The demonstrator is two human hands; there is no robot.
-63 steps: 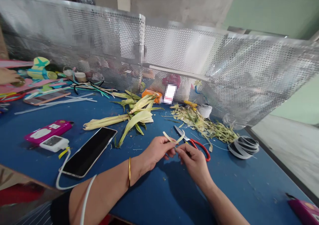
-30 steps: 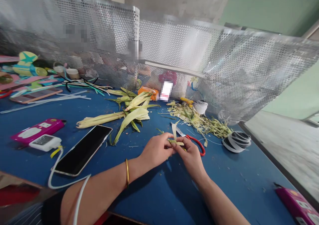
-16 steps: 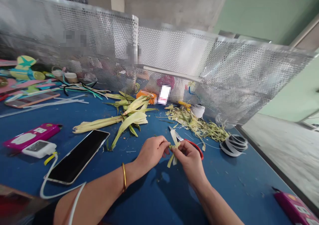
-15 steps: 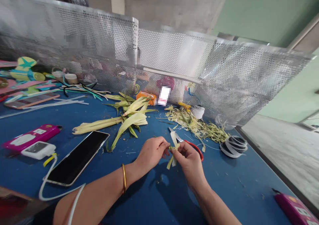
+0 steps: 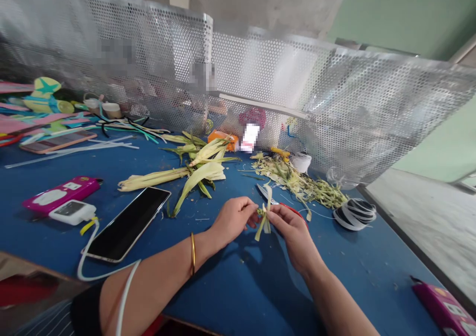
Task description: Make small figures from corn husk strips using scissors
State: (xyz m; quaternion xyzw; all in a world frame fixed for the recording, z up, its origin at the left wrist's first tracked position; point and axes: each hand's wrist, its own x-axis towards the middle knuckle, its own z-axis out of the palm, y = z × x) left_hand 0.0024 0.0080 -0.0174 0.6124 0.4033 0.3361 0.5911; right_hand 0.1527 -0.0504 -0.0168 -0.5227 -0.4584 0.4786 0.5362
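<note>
My left hand (image 5: 233, 219) and my right hand (image 5: 292, 231) meet above the blue table (image 5: 238, 286), both pinching a small folded strip of pale green leaf (image 5: 264, 216). The strip's loose ends hang down and stick up between my fingertips. Red-handled scissors (image 5: 277, 203) lie on the table just behind my right hand, partly hidden by it. A bundle of long pale leaves (image 5: 186, 169) lies behind my left hand. A gold bangle (image 5: 192, 254) sits on my left wrist.
A heap of leaf trimmings (image 5: 301, 182) and a coil of white band (image 5: 355, 213) lie at the right. A black phone (image 5: 126, 224), a white power bank (image 5: 72, 212) with cable and a pink device (image 5: 61, 194) lie at the left. A perforated metal screen (image 5: 260, 93) walls the back.
The flat leaf strip held between my fingers has been folded and twisted into a small knot-like shape. My hands stayed in nearly the same spot; the camera shifted slightly.
</note>
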